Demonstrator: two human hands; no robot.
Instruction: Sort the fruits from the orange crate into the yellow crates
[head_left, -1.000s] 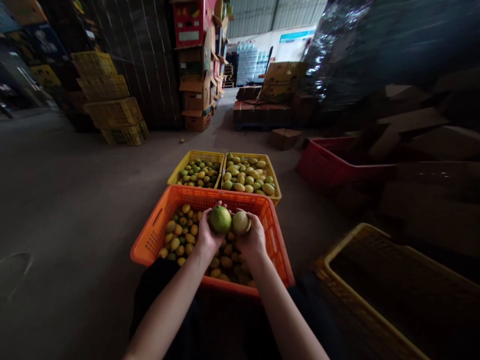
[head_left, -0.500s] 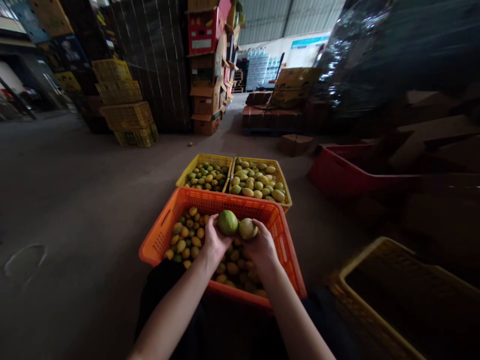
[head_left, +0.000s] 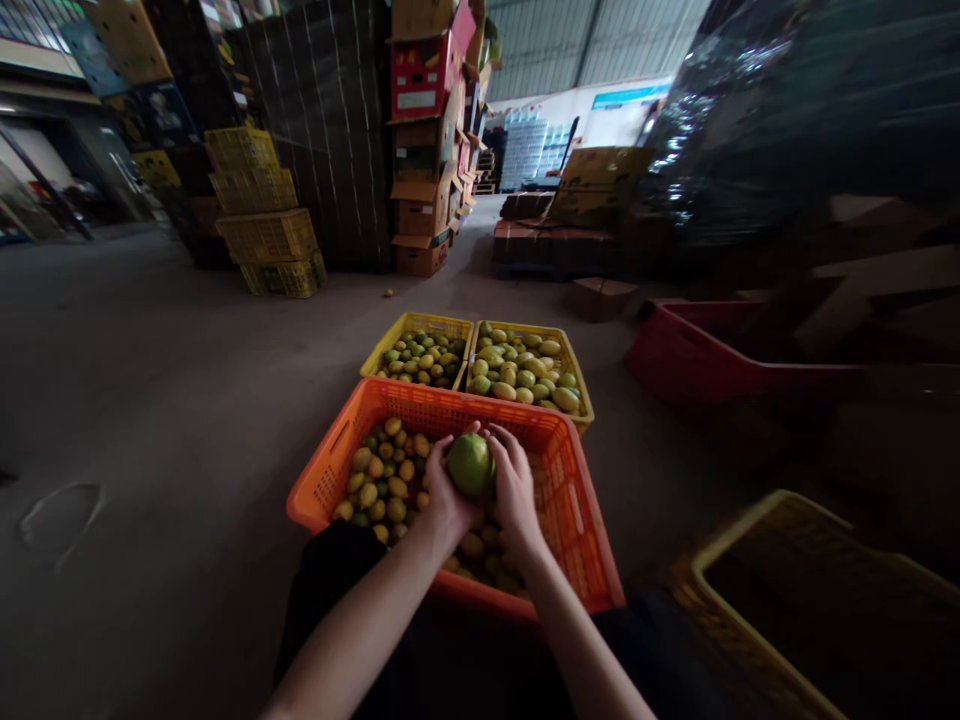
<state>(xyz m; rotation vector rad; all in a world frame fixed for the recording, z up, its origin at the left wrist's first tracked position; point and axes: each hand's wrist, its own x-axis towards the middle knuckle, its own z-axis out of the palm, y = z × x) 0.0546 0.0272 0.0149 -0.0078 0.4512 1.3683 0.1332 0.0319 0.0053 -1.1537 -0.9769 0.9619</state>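
Cupping hands: the left hand [head_left: 451,495] wraps the left side and underside of a green fruit [head_left: 471,466]; the right hand [head_left: 516,486] curves close at its right side. The hands are nearly together; whether the right one grips this fruit or hides something in its palm cannot be told.
Green fruit: raised above the orange basket [head_left: 324,480], its rounded face turned up between the hands, presumably so that its skin can be viewed and a slip would end inside the walls.
Small fruit: loose yellow and green pieces [head_left: 394,485] lie in the orange basket, most visible left of the forearms.
Basket position: between the person's dark-clothed legs [head_left: 330,575], probably to keep the fruit within short reach.
Yellow crates: the left crate [head_left: 377,355] and right crate [head_left: 583,395] stand side by side just beyond the basket's far rim, both bearing fruit; this placing likely shortens the reach.
Edges: the basket's perforated walls rise around the hands, and its near rim passes beneath the forearms.
Room: floor [head_left: 187,400] spreads wide on the left; on the right, a red tub [head_left: 675,350] and a yellow basket [head_left: 709,560] narrow sideways movement.
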